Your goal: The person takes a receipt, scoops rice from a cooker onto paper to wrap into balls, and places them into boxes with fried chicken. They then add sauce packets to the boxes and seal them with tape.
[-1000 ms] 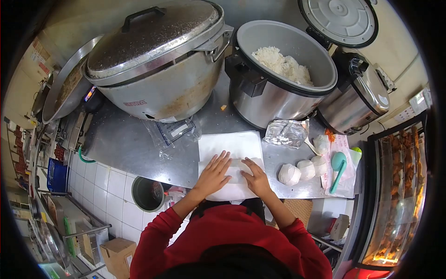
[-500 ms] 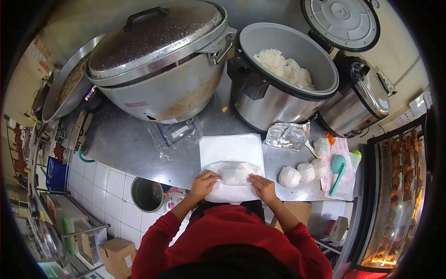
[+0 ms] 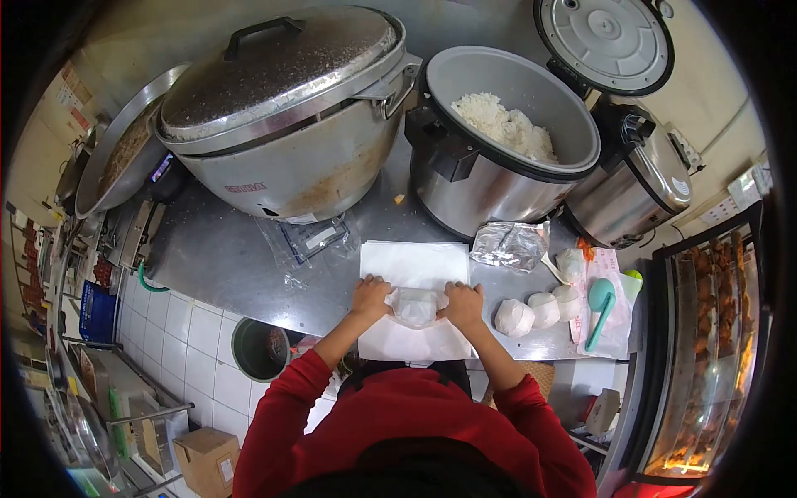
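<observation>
A white paper-wrapped bundle (image 3: 416,308) lies on a stack of white wrapping paper (image 3: 414,256) at the steel table's front edge. My left hand (image 3: 370,300) closes on the bundle's left end, fingers curled over the paper. At its right end, my right hand (image 3: 463,304) grips the paper the same way. What the bundle holds is hidden inside the wrapping. To the right of my right hand sit several rounded white wrapped parcels (image 3: 515,317), close together in a row.
An open rice cooker (image 3: 498,183) with white rice stands behind the paper, beside a large lidded pot (image 3: 290,158). Crumpled foil (image 3: 510,246), a turquoise rice scoop (image 3: 599,311) and a clear plastic bag (image 3: 303,249) lie on the table. A lit food display case (image 3: 706,349) is at right.
Both hands have moved away from me, rolling the bundle slightly forward. Its sides are now tucked in, and more of the paper shows on my side.
</observation>
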`<state>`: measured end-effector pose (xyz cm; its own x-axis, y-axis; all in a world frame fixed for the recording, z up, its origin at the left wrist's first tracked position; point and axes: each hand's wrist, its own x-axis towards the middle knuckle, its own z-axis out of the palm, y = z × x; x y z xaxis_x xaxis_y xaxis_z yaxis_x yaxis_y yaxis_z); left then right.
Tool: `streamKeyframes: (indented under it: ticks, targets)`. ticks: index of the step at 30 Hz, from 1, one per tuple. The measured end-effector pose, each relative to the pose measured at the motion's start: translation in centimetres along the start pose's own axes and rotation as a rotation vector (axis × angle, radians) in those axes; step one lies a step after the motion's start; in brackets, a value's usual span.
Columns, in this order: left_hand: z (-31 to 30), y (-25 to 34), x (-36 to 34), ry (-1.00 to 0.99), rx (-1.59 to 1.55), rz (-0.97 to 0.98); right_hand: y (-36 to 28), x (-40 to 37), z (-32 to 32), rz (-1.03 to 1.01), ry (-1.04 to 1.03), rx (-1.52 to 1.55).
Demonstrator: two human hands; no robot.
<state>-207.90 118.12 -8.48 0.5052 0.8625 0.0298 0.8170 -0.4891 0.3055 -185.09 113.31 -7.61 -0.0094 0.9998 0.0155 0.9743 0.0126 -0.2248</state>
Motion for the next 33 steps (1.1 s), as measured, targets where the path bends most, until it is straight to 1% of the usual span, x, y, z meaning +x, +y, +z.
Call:
streamKeyframes:
  ticks: [1,2,4,5,8,9,12,13,16,19,22,25,28,31,33]
  targets:
    - [0.3,0.0,-0.2,-0.038,-0.093,-0.024,0.0,-0.2,-0.4,-0.016,-0.123,0.057]
    - [0.5,0.1,-0.5,-0.076,-0.185,-0.046,0.1,-0.5,0.0,-0.035,-0.087,0.098]
    - [0.9,0.8,-1.8,0.036,-0.097,0.061,0.0,-1.6,1.3,-0.073,-0.013,0.178]
    - [1.3,1.2,-2.8,0.090,-0.054,0.112,-0.6,-2.4,0.8,-0.110,0.016,0.144]
    - [2.6,2.3,-5.7,0.381,0.009,0.195,-2.2,-5.2,1.7,-0.215,0.154,0.101]
    - [3.3,2.7,-6.7,0.376,0.035,0.194,-2.1,-5.8,2.4,-0.241,0.057,0.042]
    - [2.1,4.4,-8.0,0.356,-0.128,0.122,-3.2,-7.2,3.6,-0.259,0.177,-0.083]
    - [2.0,4.5,-8.3,0.320,-0.224,0.062,-3.8,-7.8,3.1,-0.243,0.078,-0.136]
    - [1.5,3.6,-7.8,0.200,-0.376,0.014,-4.3,-7.7,2.3,-0.110,0.013,0.077]
    - [-0.2,0.7,-4.1,-0.345,-0.547,-0.212,-3.6,-6.9,2.4,-0.075,-0.097,0.179]
    - [-1.2,-1.2,-0.8,-0.525,-0.408,-0.017,-3.3,-6.4,1.7,-0.032,-0.186,0.285]
    - [-1.8,-0.4,-0.8,-0.092,-0.225,0.139,-3.3,-6.1,0.1,0.054,-0.268,0.468]
    - [-1.8,0.0,-1.1,-0.119,-0.263,0.351,-2.6,-6.8,1.6,0.059,-0.201,0.618]
    - [-0.3,1.4,-3.1,-0.101,-0.733,0.296,-2.1,-7.6,3.2,0.007,-0.093,0.731]
    - [0.5,2.0,-3.7,-0.159,-0.972,0.233,-2.1,-7.7,3.6,-0.041,0.002,0.789]
